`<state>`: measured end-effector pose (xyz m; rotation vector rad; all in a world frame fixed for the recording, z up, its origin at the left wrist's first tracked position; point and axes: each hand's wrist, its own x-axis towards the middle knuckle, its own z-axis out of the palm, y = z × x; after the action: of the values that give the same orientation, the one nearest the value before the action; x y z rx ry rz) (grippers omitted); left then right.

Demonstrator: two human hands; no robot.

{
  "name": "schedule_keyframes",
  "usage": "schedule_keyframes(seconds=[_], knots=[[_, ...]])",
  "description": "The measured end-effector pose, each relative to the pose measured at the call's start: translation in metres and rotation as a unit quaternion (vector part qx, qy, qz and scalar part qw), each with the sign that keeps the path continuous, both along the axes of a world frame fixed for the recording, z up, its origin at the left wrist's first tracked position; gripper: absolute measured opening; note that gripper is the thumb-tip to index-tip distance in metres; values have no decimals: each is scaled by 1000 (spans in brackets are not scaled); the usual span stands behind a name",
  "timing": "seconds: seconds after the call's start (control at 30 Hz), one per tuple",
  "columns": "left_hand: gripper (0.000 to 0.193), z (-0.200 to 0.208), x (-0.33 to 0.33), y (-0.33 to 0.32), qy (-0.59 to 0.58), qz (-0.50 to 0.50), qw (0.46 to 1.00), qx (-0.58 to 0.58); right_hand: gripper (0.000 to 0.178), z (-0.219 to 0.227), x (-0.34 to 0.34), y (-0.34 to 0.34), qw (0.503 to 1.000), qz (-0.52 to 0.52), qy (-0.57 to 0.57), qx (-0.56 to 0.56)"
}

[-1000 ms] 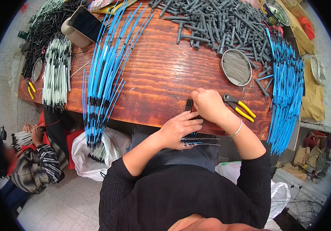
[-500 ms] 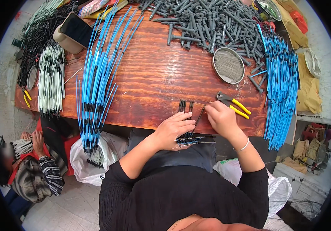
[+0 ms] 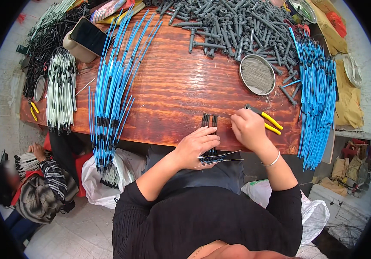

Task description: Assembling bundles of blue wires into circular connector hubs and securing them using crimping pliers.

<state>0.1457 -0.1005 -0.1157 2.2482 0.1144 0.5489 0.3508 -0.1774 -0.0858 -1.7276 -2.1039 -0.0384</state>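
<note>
Left hand [image 3: 197, 147] wrapped over bundle of slim black rods [image 3: 209, 123], gripping it at near edge of table [image 3: 168, 86]; tips on wood, lower ends past edge. Thin wires [image 3: 232, 159] cross bundle below hand. Right hand [image 3: 249, 129] right of bundle, fingers bent inward; cannot tell whether closed on anything. Yellow-handled pliers [image 3: 272, 120] just beside it. Beyond: round dish [image 3: 261, 92] with fine wires, heap of grey parts [image 3: 237, 28]. Blue rods [image 3: 108, 99] on left.
</note>
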Motion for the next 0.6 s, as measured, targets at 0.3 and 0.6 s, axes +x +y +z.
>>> schedule_keyframes(seconds=[0.3,0.6], knots=[[47,0,1,0,-10,7,1000,0,7,-3,-9,21,983,-16,-137,-120],[46,-3,-1,1,-22,3,1000,2,10,-4,-16,35,978,20,-145,-151]])
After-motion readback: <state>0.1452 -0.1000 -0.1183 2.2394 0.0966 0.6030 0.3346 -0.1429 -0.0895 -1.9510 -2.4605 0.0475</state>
